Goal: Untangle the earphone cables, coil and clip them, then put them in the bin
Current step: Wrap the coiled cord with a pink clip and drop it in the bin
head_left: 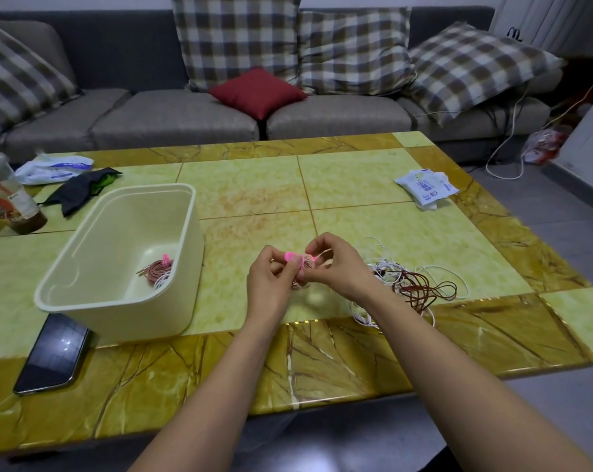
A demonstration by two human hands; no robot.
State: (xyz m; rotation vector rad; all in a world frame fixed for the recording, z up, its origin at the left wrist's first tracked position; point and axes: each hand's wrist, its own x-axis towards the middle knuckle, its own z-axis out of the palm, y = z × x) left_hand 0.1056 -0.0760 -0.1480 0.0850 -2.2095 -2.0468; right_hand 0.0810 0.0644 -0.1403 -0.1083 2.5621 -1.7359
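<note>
Head view: left hand (271, 279) pinches the pink clip (291, 257), right hand (337, 264) grips the small coiled cable (305, 265), so best hold the loops tight and let the clip bite across them all.

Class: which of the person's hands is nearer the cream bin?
Left. The left hand is just right of the bin; the right hand is farther right, beside the tangled cables. Both hold a coiled cable.

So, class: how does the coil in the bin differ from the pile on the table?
The coil is wound and held by a pink clip; the pile sprawls loose and tangled. The coil lies in the bin; the pile lies on the table. Both mix reddish and white cable.
</note>
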